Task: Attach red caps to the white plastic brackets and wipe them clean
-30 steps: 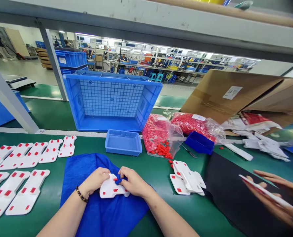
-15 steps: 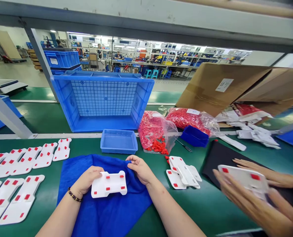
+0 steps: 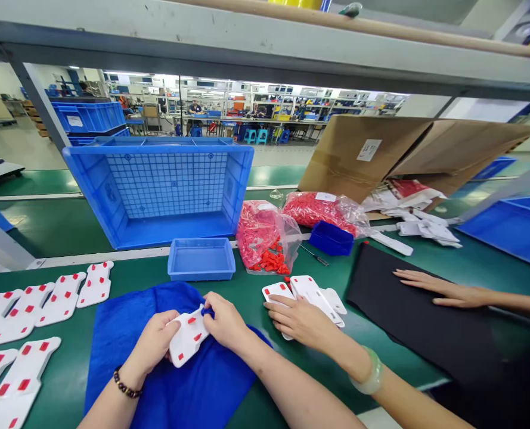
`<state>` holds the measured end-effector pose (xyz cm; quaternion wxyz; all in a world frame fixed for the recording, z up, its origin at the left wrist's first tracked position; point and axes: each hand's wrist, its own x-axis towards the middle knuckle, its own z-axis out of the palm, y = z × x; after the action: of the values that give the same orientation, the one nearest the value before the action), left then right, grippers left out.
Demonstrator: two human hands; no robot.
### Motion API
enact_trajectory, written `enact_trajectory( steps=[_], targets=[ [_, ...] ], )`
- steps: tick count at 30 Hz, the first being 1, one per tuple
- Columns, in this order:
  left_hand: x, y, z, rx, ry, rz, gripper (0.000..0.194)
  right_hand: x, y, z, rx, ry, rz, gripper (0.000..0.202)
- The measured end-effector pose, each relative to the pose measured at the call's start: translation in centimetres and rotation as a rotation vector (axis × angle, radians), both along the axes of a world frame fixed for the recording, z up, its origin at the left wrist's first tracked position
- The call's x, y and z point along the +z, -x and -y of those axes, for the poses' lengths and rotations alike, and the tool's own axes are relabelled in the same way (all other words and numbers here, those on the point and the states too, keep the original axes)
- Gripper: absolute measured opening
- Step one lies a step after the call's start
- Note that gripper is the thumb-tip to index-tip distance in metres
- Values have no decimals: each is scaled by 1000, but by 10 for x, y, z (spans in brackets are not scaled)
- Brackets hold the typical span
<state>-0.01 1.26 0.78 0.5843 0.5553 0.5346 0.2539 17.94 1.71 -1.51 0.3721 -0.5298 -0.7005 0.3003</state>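
My left hand (image 3: 154, 341) grips the left end of a white plastic part (image 3: 185, 344) with red pads on its face. A bunched bit of blue cloth (image 3: 166, 390) pokes out from the fingers of my right hand (image 3: 222, 319), which is closed on it at the part's upper right edge. The rest of the cloth lies spread on the green table beneath both hands. To the right, a co-worker's hand (image 3: 298, 322) rests on a small pile of white parts (image 3: 312, 292), and their other hand (image 3: 443, 290) lies flat on a black cloth (image 3: 381, 286).
Rows of white parts with red pads (image 3: 63, 298) lie at the left. Behind the cloth stand a small blue tray (image 3: 202, 276) and a large tipped blue crate (image 3: 157, 232). Bags of red pieces (image 3: 265, 229), a dark blue bin (image 3: 331, 239), a screwdriver (image 3: 316, 257) and a cardboard box (image 3: 336, 161) are farther right.
My right hand has brought the cloth onto the part, which is now tilted. The co-worker's hand has moved left onto the pile, and the part it held is no longer in it.
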Motion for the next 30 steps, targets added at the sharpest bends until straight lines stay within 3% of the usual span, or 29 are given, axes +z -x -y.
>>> enact_trajectory(
  steps=[3, 6, 10, 14, 19, 23, 27, 30],
  targets=[
    [1, -1, 2, -44, -36, -50, 21, -4, 5, -5, -153, 30, -25, 12],
    [2, 3, -1, -47, -81, -46, 20, -5, 0, -13, -251, 166, -293, 7],
    [2, 14, -9, 27, -54, 121, 20, -1, -16, -18, -151, 392, -887, 17],
    [3, 24, -13, 124, -20, 265, 20, 9, -32, -16, -36, 496, -1155, 28],
    [3, 26, -14, 105, -125, 194, 22, 14, -35, -11, 98, 527, -1150, 30],
    [4, 21, -10, 27, -267, 33, 25, 11, -26, -8, 150, 488, -945, 26],
    [6, 18, -7, -4, -353, -58, 29, 11, -17, -5, 40, 288, -598, 13],
    [6, 18, -6, -6, -376, -78, 30, 13, -16, -5, -23, 186, -498, 8]
  ],
)
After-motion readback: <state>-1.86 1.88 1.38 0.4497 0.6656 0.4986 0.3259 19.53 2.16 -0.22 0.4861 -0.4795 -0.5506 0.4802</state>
